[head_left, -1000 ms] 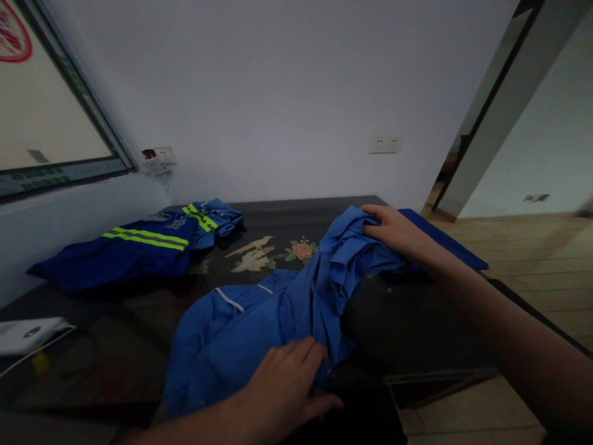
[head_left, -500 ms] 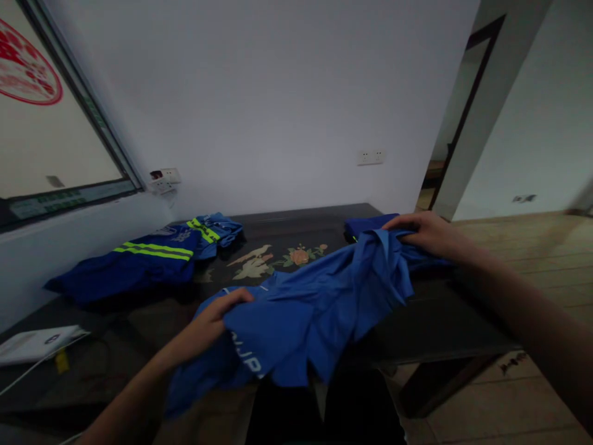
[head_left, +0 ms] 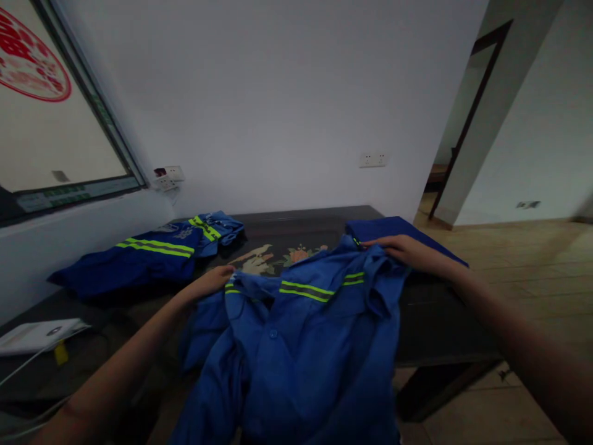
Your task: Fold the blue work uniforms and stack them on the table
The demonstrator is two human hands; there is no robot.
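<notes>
The blue shirt (head_left: 296,364) has swung its yellow stripes (head_left: 306,291) into view, my left hand (head_left: 212,281) pinching its upper edge, its body hanging before the dark table (head_left: 430,324), my right hand (head_left: 403,252) pinching the opposite end beside folded blue cloth (head_left: 384,229).

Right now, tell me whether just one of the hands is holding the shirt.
No, the left hand and right hand both grip the shirt along its top.
</notes>
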